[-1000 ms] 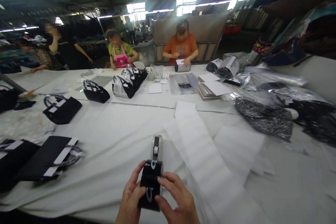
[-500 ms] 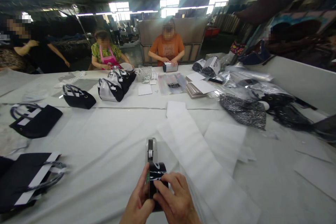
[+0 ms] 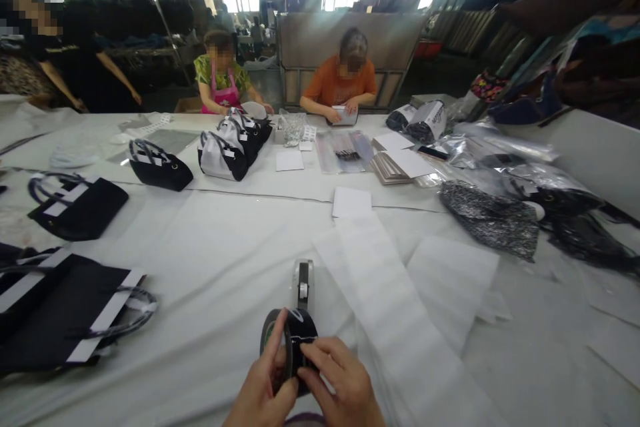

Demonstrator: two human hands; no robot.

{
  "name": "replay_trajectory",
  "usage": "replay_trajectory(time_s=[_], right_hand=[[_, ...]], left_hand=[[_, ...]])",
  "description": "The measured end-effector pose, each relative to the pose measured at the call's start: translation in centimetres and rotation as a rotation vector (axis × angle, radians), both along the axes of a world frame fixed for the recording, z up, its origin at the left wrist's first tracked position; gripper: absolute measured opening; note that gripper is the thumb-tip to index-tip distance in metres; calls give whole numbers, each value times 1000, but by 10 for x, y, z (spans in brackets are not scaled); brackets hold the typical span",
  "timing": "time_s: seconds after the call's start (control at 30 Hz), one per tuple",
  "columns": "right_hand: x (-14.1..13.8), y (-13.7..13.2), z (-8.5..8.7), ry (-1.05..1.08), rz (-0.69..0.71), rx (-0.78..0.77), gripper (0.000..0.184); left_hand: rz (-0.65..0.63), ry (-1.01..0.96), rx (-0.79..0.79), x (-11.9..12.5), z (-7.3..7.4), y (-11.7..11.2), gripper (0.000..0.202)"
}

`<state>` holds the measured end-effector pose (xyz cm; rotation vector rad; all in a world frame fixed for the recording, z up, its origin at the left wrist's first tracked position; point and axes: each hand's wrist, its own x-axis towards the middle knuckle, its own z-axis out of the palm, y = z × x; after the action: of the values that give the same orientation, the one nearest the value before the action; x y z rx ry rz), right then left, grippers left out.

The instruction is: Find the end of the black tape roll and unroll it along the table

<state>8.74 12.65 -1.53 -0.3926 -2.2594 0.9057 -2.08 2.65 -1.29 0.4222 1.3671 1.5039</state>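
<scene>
Low in the view, a roll of black tape (image 3: 303,328) stands on edge between my hands, a bit of green showing inside its ring. My left hand (image 3: 263,383) grips its left side, with the index finger stretched along the rim and the thumb below. On the roll's right outer face, the fingertips of my right hand (image 3: 343,380) press close together near a shiny crease. Whether they pinch a tape end is too small to tell. Just beyond the roll lies a grey tape dispenser (image 3: 303,280) on the white-covered table.
White foam sheets (image 3: 395,300) lie right of my hands. Black handbags (image 3: 80,210) stand at left, with a black tote (image 3: 60,310) nearer. Across the table, one person in orange (image 3: 340,90) and another in a pink apron (image 3: 220,90) work. Plastic-wrapped items (image 3: 490,213) crowd the right.
The view has shifted, so the table's things sit further right. The tape roll has turned, showing more of its left side and ring. Both hands stay on it.
</scene>
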Motion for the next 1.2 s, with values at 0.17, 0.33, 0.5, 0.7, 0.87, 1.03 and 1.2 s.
replay_trajectory(time_s=[0.17, 0.33, 0.5, 0.7, 0.87, 1.03, 1.2], right_hand=[[-5, 11, 7, -126, 60, 2, 12], [-2, 11, 3, -77, 95, 70, 16], [2, 8, -9, -60, 115, 78, 21], [8, -2, -26, -59, 103, 105, 24], [10, 6, -23, -20, -90, -58, 22], [5, 12, -20, -39, -6, 19, 33], [-2, 7, -20, -23, 105, 52, 23]], left_hand=[[16, 21, -44, -2, -6, 2, 93], [-16, -73, -34, -1, -15, 0, 92], [31, -111, -64, 2, -14, 3, 96], [81, -127, -77, -7, 6, 13, 102], [145, -192, -89, -13, 17, 17, 101], [169, -215, -114, -13, 7, 13, 103], [247, -201, -139, -15, -3, 7, 99]])
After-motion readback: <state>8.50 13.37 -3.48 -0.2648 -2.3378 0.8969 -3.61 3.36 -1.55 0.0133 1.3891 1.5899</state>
